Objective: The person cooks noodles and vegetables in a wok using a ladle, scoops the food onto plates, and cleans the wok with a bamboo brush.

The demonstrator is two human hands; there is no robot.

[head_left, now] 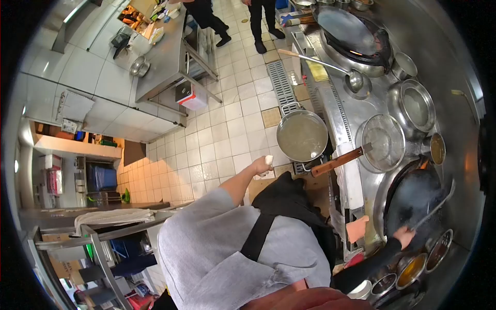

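Observation:
My left hand (260, 166) is closed round a small white thing (268, 159), possibly a folded cloth, held out over the tiled floor. Near it stands a large metal pot (302, 135) of cloudy liquid. On the other side, my right hand (404, 236) grips a long-handled metal wok utensil (433, 211). Its far end reaches across a dark wok (413, 199), where steam hides much of the inside; whether it is a ladle or a spatula I cannot tell. Sauce bowls (412, 269) stand close to my right wrist.
A wooden-handled strainer (383, 142) lies on the steel range among metal bowls (412, 107). Farther up are another wok (345, 32) and a ladle (354, 80). Two people (262, 23) stand at the far end, near a steel table (160, 72). A floor drain (281, 85) runs beside the range.

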